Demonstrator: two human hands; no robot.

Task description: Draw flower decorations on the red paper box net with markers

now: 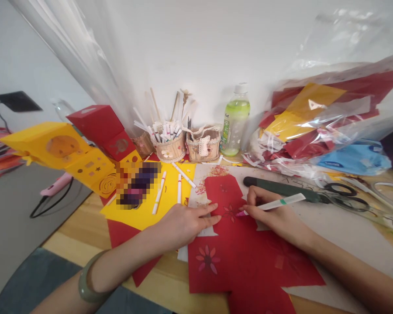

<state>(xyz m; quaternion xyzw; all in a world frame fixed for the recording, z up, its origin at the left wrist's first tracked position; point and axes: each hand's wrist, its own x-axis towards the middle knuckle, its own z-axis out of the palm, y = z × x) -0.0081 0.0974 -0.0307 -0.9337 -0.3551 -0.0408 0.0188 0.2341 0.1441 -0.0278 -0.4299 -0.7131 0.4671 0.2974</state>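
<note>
A red paper cutout, shaped like an unfolded box, lies flat in front of me, with a coloured flower on its lower left panel. My left hand rests at the left edge of the upper panel, its fingers stretched out over the paper. In my right hand is a white marker with a green band, pinched between the fingers. The marker's pink tip is at a small flower outline on the upper panel. A green bangle circles my left forearm.
Loose markers lie on yellow paper at left. Behind stand a basket of markers, a lace-trimmed basket and a green drink bottle. Scissors, a dark green-handled tool and a bag of paper scraps are right.
</note>
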